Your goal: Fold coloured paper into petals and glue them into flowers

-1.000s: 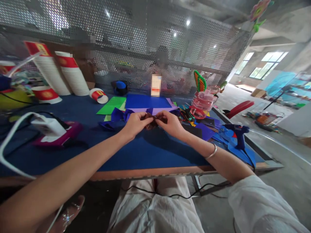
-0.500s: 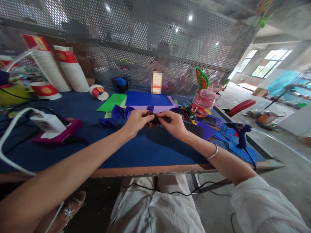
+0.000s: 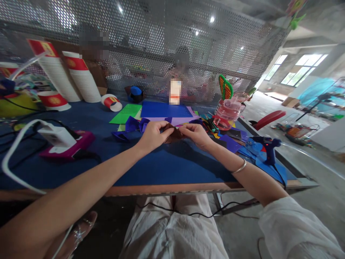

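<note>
A blue-covered work table (image 3: 161, 169) stands before a perforated metal screen (image 3: 151, 46), with an open hall and windows off to the right. Above the table's middle, the left hand (image 3: 152, 135) and the right hand (image 3: 198, 135) meet on a small dark brown sheet piece (image 3: 174, 134); each hand pinches one end between thumb and fingertips, so the piece is held between them just above the surface. A metal bangle (image 3: 239, 167) sits on the right wrist. Behind the hands lie a blue sheet (image 3: 164, 109), a green sheet (image 3: 126, 113) and loose purple cut-offs (image 3: 129, 126). To the right, near the table edge, a blue glue gun (image 3: 266, 145) stands on blue scraps, well apart from the hands; farther back is a stack of pink clear containers (image 3: 228, 111). To the left, a white device on a magenta base (image 3: 63, 140) rests with a white cable (image 3: 13, 154). Stacks of red-rimmed paper cups (image 3: 70, 79) lean at the far left.
</note>
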A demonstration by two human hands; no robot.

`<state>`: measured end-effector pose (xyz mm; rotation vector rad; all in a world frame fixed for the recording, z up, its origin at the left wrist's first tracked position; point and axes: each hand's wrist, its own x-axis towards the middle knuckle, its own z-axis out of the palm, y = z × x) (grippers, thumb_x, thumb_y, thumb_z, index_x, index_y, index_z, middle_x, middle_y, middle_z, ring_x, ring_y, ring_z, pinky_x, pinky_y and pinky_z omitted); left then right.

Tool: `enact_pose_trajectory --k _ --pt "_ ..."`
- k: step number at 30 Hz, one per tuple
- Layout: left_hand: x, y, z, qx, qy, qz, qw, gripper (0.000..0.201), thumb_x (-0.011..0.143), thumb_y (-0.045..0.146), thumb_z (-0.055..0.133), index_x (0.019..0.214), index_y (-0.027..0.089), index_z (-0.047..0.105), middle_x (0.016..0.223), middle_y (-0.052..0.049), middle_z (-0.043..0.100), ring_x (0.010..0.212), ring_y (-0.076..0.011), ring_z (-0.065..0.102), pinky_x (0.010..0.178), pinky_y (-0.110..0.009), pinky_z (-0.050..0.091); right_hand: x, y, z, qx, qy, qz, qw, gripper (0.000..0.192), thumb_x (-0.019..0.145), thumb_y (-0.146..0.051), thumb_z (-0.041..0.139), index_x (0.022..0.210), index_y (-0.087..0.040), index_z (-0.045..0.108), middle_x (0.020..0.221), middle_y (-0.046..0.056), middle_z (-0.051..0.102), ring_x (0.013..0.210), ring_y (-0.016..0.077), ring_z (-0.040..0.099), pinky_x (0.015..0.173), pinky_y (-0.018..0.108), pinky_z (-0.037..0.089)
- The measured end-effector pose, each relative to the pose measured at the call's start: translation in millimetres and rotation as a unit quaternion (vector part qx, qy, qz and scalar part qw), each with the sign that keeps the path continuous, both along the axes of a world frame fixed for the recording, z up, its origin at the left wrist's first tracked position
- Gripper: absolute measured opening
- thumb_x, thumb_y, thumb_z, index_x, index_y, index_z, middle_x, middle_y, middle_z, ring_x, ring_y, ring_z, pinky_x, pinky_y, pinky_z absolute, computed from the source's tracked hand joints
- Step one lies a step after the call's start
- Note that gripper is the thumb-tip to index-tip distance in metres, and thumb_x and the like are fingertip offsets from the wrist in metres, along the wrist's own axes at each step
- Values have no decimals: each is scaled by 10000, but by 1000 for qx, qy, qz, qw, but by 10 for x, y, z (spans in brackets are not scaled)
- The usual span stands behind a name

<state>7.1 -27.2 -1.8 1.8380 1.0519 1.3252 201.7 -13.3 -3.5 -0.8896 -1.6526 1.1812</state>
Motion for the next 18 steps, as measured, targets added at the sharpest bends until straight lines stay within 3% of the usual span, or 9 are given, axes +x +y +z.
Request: enact_pose_trajectory --k 3,8,13,18 --pt "-13 -8 20 29 34 9 999 183 801 304 644 720 154 711 627 -11 662 591 -138 543 558 -251 423 -1 6 -10 -36 28 4 999 367 692 -513 827 686 -173 690 701 -5 644 657 105 561 691 266 495" --pt "-11 -39 28 54 64 23 996 178 815 286 632 741 153 722 656 -25 710 623 -159 605 603 -265 467 37 3 39 -9 -13 7 1000 357 678 -505 847 749 -169 749 711 9 696 657 115 579 692 275 496" --pt "1 -65 17 44 74 15 996 171 812 281 634 746 161 736 712 -42 763 653 -190 674 619 -279 514 69 5 73 76 -113 -3 991 278 775 -434 757 760 -156 765 716 26 723 658 131 601 668 269 475" --pt "7 -59 0 51 92 28 994 163 796 268 632 727 161 734 690 -37 759 654 -195 677 648 -291 511 46 -33 72 196 -223 -46 954 190 862 -291 664 789 -151 771 732 23 739 675 132 617 662 246 447"
